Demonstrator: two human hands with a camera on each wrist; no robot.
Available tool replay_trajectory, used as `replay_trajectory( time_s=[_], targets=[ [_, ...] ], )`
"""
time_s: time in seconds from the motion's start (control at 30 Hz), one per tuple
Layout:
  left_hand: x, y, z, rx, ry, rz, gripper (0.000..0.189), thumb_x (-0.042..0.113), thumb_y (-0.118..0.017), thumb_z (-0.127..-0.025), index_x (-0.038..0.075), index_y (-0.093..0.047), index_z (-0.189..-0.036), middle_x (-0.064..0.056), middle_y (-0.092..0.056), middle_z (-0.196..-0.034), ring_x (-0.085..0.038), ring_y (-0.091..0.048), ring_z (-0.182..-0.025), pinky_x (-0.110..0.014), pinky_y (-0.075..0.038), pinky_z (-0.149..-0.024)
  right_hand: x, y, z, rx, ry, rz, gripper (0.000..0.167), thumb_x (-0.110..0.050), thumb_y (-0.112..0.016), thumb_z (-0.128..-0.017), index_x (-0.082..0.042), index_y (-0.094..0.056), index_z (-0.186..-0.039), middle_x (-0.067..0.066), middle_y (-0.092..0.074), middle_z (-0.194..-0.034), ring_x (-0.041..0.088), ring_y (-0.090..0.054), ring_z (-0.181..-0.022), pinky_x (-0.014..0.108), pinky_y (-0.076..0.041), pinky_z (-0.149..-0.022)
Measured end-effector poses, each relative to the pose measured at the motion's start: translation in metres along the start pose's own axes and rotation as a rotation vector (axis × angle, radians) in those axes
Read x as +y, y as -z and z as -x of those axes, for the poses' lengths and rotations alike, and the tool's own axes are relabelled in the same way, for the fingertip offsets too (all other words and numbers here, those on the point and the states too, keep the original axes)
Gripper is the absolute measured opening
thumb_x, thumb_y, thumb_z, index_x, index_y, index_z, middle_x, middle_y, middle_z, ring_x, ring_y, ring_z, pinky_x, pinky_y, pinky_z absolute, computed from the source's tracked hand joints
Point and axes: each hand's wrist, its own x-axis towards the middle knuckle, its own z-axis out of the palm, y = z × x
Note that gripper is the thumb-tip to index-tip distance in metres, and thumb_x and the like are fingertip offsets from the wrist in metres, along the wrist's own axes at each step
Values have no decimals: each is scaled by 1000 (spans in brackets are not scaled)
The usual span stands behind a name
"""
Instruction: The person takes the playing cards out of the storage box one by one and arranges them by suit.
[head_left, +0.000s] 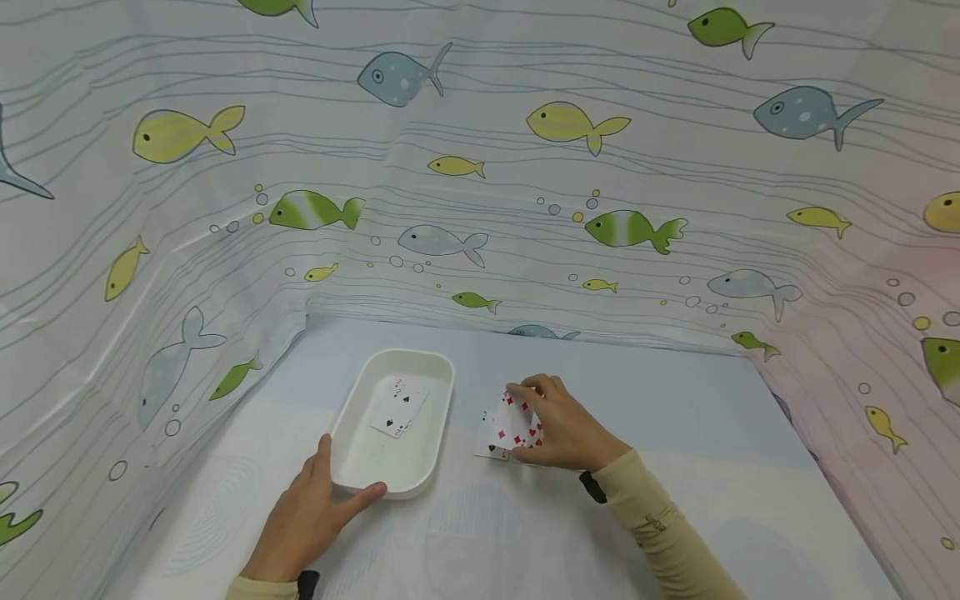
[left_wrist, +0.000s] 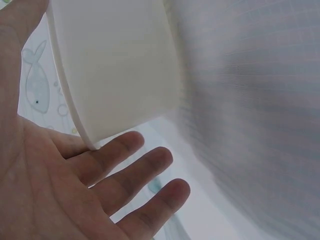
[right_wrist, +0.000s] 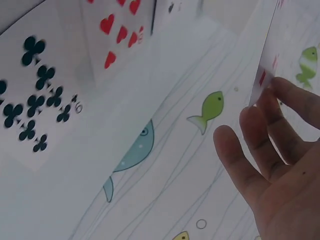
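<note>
My left hand [head_left: 303, 512] rests against the near left corner of a white tray [head_left: 363, 462], thumb on the near rim and other fingers loosely spread along the left side. In the tray lie overlapping playing cards [head_left: 397, 408], a two of spades on top. Right of the tray, my right hand [head_left: 566, 429] pinches a playing card with red diamonds [head_left: 513, 421] between thumb and fingertips, tilted up from the table. Other cards lie under and beside it, among them a hearts card [right_wrist: 120, 35] and a clubs card [right_wrist: 35, 105] in the right wrist view.
The pale table [head_left: 637, 392] is enclosed on the back and sides by a white curtain [head_left: 502, 192] printed with fish and wavy lines. Dark bands show at both wrists, below beige sleeves [head_left: 660, 533].
</note>
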Motion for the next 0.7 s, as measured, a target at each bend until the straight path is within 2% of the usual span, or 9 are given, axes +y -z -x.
replay_trajectory(
  time_s=[0.17,0.43,0.7],
  targets=[
    [0,1,0,-5,-4,3,131,80,-61,-81,-8,-2,-158,-36,-31,-153,-52,-42,-133,-65,-37,-105,20,4,16,5,-56,15,88,-42,-87,-75,-13,-50,-149,3,-48,-139,17,-43,-128,38,-50,-99],
    [-1,0,0,-4,-4,6,130,79,-62,-82,-7,-2,-158,-36,-33,-152,-52,-44,-131,-65,-39,-103,53,12,46,26,-127,75,91,-42,-91,-72,-11,-51,-147,7,-49,-138,23,-45,-128,44,-51,-99],
    [-1,-1,-2,-11,0,15,130,79,-62,-82,-6,-1,-159,-35,-31,-153,-52,-43,-133,-64,-38,-105,84,20,74,41,-122,93,89,-34,-95,-66,-12,-56,-143,7,-52,-134,25,-47,-124,49,-51,-97]
  ],
)
